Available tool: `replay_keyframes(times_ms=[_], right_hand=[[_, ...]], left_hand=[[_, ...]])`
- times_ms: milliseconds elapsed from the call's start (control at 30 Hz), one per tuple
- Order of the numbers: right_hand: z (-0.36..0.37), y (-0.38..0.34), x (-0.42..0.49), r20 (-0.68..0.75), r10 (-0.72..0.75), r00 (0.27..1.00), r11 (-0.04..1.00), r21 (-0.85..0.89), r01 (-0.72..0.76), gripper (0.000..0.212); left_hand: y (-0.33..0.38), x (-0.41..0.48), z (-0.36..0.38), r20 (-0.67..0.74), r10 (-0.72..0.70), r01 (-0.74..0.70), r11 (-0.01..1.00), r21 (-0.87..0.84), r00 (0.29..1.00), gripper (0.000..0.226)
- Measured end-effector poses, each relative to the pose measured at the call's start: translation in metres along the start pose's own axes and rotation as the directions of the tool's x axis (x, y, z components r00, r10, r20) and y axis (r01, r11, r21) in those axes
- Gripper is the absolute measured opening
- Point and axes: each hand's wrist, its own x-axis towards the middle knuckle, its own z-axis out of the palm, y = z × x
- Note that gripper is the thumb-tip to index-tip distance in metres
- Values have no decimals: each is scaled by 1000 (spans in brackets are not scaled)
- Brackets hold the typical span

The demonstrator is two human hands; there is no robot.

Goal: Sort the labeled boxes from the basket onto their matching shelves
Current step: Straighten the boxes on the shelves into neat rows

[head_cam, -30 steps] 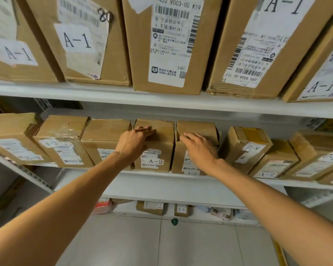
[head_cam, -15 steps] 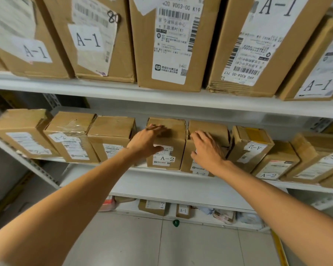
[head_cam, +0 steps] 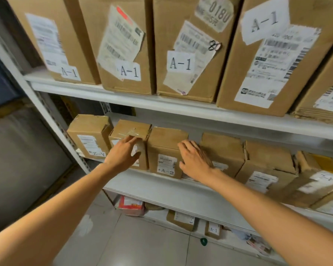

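I take the A-2 box as my marker. It is a plain brown carton standing on the middle shelf, with a white label reading "A-2" low on the face turned toward me and its top running back into the shelf.

My left grip lies just left of the marker, on the taped box that stands against its left side. The fingers are laid fairly straight over that carton's upper front, thumb out to the side, closed round nothing.

My right grip sits at the marker's right edge. Its fingers are fanned and flat across the seam between the marker and the next carton to its right, and it holds nothing either.

So the box lies between the two grips. The right one appears to touch it and is the nearer, while the left is one carton over.

I judge the step in hand to be squaring up the row. Any push on the marker should go straight back along its depth, from the right palm.

Above the marker stand the large A-1 cartons. The basket is out of view.
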Motion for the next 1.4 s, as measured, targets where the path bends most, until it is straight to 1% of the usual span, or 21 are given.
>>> replay_keyframes(times_ms=[67,133,200,267,333,467,567,633,800,967,1100,1200,1300,1367,1400], right_hand=[[11,-21,18,42,10,999,1000,-4,-10,52],[21,-36,35,62,26,998,1000,-7,-26,69],[27,-43,47,84,62,994,998,-11,-62,81],[30,-45,52,90,79,993,997,-32,-77,88],[32,-44,53,78,74,994,996,-57,-70,92],[35,-41,52,42,82,996,993,-91,-78,90],[37,-39,50,27,126,992,988,-97,-123,88],[38,-38,49,29,156,987,984,-97,-152,88],[35,-35,48,25,153,988,981,-126,-149,89],[29,-33,46,21,162,987,972,-178,-156,85],[25,-31,42,57,162,985,964,-220,-146,85],[24,-28,38,64,167,984,960,-238,-147,84],[23,-27,36,74,173,982,964,-216,-154,86],[21,-28,36,80,174,981,963,-221,-153,85],[21,-29,37,83,175,981,961,-229,-153,80]], left_hand=[[-27,4,-6,20,11,-12,998,55,1000,59],[-50,14,-11,53,32,-37,996,85,998,68],[-67,27,-13,100,51,-65,988,142,994,72],[-74,36,-10,113,55,-76,979,187,992,69],[-76,41,-3,82,79,-94,974,208,993,63],[-73,48,2,34,129,-133,968,214,991,53],[-73,53,1,58,159,-168,950,263,986,43],[-71,57,-1,78,158,-173,949,262,984,38],[-65,63,2,106,205,-228,928,296,973,36],[-57,67,4,138,221,-254,912,322,966,36],[-52,69,6,122,247,-273,914,300,961,38],[-46,70,10,135,266,-296,903,312,955,37],[-44,66,11,109,245,-266,924,276,963,36],[-44,61,11,44,233,-237,948,212,971,34],[-43,59,10,32,229,-231,959,162,973,34]])
